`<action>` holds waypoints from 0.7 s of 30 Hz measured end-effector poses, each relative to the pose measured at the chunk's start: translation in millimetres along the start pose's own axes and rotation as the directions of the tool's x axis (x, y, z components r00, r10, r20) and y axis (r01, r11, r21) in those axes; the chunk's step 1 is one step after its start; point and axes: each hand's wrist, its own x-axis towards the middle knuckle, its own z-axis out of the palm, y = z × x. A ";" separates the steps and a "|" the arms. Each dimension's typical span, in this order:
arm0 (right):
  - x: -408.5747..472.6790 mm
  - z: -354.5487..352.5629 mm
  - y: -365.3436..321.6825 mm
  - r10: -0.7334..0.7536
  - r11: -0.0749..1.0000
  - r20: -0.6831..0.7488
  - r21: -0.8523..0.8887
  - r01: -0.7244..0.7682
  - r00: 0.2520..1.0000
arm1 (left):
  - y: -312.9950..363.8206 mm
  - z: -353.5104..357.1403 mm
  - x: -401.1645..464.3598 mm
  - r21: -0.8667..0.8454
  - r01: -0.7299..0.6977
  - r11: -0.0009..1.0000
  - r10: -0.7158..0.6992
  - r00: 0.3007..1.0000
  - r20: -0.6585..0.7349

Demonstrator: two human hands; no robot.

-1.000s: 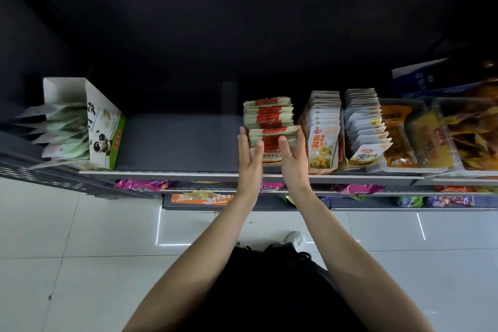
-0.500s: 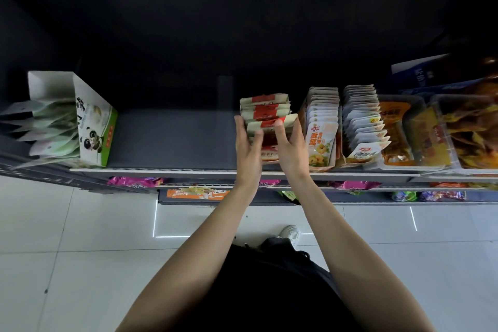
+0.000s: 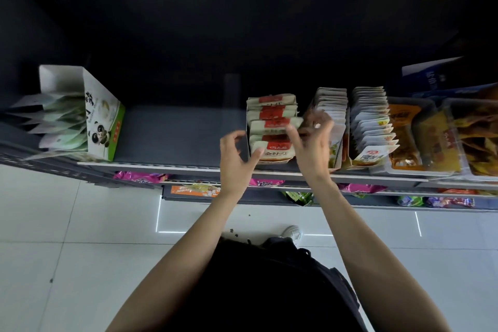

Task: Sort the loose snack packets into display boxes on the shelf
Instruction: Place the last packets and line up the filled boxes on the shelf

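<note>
While raised, hands (image 3: 272, 155) at packets (image 3: 272, 127).

Front red-white packet (image 3: 277, 152): "金针"; other labels too blurred.

- One head-worn wide-angle view looks steeply down and forward, from above the grey metal shelf (image 3: 172, 140) and near it.
- Both forearms reach up from the lower edge; white tiled floor (image 3: 67, 237) lies below.
</note>
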 end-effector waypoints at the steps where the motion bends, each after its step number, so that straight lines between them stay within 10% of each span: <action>1: -8.8 -11.0 3.4 -0.139 0.987 -0.038 -0.084 0.135 0.990 | -1.4 0.3 1.1 0.022 0.009 1.000 -0.009 1.000 0.022; 5: -13.9 -28.7 6.7 -0.670 0.579 0.208 -0.454 0.677 0.712 | -4.4 4.8 2.2 0.018 0.017 1.000 -0.019 0.995 0.095; 11: 17.9 -1.8 -10.5 -0.393 0.356 0.506 -0.686 0.634 0.768 | -4.9 11.7 2.7 0.060 0.081 0.995 -0.088 0.990 0.114; 16: 22.8 0.2 -25.7 -0.333 0.315 0.560 -0.693 0.649 0.759 | -13.0 18.0 11.8 0.127 0.091 0.988 -0.110 0.983 0.150; 21: 18.0 -5.4 -38.8 -0.400 0.493 0.442 -0.635 0.595 0.803 | -19.5 8.2 7.8 0.181 0.149 0.972 -0.186 0.961 0.205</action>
